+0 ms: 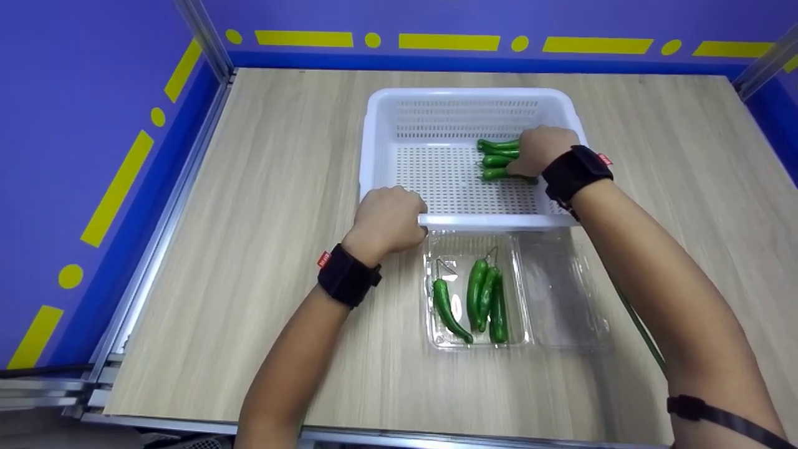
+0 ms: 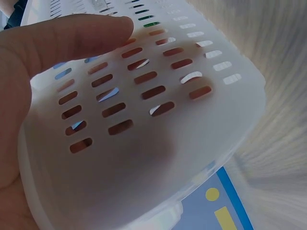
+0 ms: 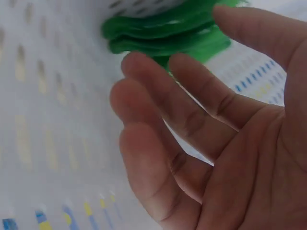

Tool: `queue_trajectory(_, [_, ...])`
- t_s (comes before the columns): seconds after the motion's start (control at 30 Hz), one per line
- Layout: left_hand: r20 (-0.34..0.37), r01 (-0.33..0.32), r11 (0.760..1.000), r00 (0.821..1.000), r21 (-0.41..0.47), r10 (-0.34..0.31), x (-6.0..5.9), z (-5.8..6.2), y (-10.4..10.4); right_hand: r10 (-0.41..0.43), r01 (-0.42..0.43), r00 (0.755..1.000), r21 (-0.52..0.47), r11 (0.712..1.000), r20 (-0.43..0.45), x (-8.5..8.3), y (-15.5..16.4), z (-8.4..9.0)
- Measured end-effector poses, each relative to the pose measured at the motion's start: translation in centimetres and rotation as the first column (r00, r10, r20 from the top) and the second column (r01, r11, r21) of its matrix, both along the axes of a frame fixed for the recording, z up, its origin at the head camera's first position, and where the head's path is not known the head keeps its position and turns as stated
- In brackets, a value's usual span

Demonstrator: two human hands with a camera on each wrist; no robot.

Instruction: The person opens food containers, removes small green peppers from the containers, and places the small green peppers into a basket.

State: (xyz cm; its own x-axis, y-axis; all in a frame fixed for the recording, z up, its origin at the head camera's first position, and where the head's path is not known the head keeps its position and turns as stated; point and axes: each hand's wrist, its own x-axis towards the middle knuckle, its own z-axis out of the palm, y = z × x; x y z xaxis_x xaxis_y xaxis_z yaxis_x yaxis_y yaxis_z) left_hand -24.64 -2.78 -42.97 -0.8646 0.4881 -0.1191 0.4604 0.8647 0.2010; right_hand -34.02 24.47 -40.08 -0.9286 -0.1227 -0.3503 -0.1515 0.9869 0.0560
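Nearest the head camera, both forearms reached out over the wooden table, each with a black wrist strap. Just beyond them a clear plastic clamshell tray lay open, its empty lid half folded out to the right; four green chili peppers lay lengthwise in the left half, one set slightly apart on the left and three bunched together. Touching the tray's far edge stood a white perforated basket. The left hand gripped the basket's near rim close to its left corner, fingers curled over the edge; the left wrist view showed the thumb pressed against the slotted outer wall, with fingers showing darkly through the slots. Farther on, the right hand was inside the basket at its right side, resting on a small cluster of green chili peppers that lay crosswise on the basket floor, stems pointing left. In the right wrist view the fingers were loosely bent around the peppers, the thumb on the far side, so the hand was closing on them rather than spread wide. Behind the basket rose a blue wall with yellow dashes and dots.
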Motion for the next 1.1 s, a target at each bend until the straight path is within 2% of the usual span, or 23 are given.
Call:
queue_trajectory(0.23, [0.01, -0.006, 1.0, 1.0, 0.012, 0.006, -0.1, 0.0, -0.3, 0.032, -0.036, 0.998, -0.074, 0.997, -0.053, 0.3, 0.0, 1.4])
queue_trajectory(0.37, [0.015, -0.003, 1.0, 1.0, 0.016, 0.003, -0.2, -0.1, -0.4, 0.039, -0.055, 0.994, -0.158, 0.986, -0.104, 0.5, 0.5, 1.8])
queue_trajectory(0.63, [0.005, -0.002, 1.0, 1.0, 0.009, 0.001, -0.1, -0.1, -0.2, 0.034, -0.105, 0.976, -0.329, 0.939, -0.215, 2.0, 0.9, 3.0])
queue_trajectory(0.93, [0.003, 0.007, 1.0, 1.0, 0.013, -0.007, -0.1, -0.1, 0.0, 0.023, -0.135, 0.961, -0.393, 0.91, -0.277, 3.6, 0.7, 4.1])
queue_trajectory(1.1, [0.004, -0.001, 1.0, 1.0, 0.012, 0.001, 0.0, -0.1, 0.0, 0.008, -0.152, 0.955, -0.468, 0.87, -0.297, 4.6, 0.6, 4.9])
